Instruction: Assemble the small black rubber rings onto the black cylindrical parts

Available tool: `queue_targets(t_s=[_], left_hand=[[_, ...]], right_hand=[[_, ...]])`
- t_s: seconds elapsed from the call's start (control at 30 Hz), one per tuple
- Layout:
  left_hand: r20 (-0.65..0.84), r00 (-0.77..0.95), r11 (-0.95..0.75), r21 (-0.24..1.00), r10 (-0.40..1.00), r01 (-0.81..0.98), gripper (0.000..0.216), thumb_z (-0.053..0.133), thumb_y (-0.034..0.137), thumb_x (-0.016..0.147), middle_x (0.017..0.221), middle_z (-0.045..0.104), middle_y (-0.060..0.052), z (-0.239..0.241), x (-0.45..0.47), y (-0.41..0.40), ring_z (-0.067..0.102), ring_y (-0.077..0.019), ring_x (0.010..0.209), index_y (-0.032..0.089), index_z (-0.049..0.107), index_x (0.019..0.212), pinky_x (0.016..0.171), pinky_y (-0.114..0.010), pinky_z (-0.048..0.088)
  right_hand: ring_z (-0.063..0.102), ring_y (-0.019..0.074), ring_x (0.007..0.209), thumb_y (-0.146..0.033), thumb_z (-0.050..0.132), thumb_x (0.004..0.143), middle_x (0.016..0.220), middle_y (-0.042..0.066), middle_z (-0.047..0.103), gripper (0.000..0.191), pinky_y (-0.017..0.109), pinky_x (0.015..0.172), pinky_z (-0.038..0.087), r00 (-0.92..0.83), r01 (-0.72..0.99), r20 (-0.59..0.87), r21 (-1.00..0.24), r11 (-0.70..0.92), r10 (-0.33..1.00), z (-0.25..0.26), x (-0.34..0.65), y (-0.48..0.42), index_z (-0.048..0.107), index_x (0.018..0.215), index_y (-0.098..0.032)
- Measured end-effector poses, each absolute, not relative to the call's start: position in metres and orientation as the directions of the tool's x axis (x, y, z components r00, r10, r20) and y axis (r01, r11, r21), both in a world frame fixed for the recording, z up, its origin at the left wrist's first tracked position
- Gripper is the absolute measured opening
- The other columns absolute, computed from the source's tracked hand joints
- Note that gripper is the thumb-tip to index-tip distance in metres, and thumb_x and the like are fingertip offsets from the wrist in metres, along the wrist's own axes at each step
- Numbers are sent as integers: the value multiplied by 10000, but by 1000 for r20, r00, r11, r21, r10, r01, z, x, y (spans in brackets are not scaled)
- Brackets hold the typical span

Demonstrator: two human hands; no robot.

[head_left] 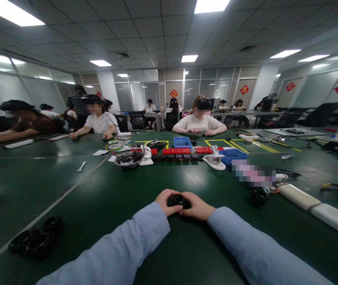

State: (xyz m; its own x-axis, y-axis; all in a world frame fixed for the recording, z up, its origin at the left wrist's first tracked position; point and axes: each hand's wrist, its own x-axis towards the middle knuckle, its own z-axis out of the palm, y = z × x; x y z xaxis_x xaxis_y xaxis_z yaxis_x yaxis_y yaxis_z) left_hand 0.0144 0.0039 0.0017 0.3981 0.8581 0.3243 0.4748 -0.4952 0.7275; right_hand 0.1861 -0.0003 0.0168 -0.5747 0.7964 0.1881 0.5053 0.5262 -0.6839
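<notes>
Both of my hands meet in the middle of the green table [103, 198], closed around a small black round part [179, 200]. My left hand [165, 202] grips its left side with the fingers curled over the top. My right hand [197, 206] wraps the right side. Both arms are in light blue sleeves. Another black round part [259, 196] lies on the table to the right of my hands, apart from them.
Several black rings [36, 239] lie near the front left. Blue bins [182, 141], red trays [176, 151], a metal bowl [127, 159] and white clamps [214, 160] stand mid-table. White bars [317, 206] lie at right. Other people sit at the far side and left.
</notes>
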Motion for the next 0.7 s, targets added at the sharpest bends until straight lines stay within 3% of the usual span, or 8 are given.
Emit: queue_targets(t_s=[0.37, 0.7], left_hand=[[321, 399, -497, 712, 859, 496, 374, 646, 297, 582, 841, 523, -25, 2, 16, 2, 490, -160, 774, 198, 560, 932, 610, -245, 390], [310, 404, -492, 712, 861, 501, 405, 647, 279, 579, 797, 500, -12, 3, 16, 1, 484, -142, 735, 209, 549, 966, 590, -233, 381]], right_hand=[[524, 156, 762, -156, 630, 577, 835, 19, 563, 365, 266, 689, 413, -649, 378, 73, -833, 405, 757, 18, 191, 5, 546, 932, -127], [514, 156, 768, -186, 638, 581, 832, 15, 562, 349, 273, 699, 398, -649, 404, 43, -826, 392, 760, 21, 193, 5, 552, 915, -129]])
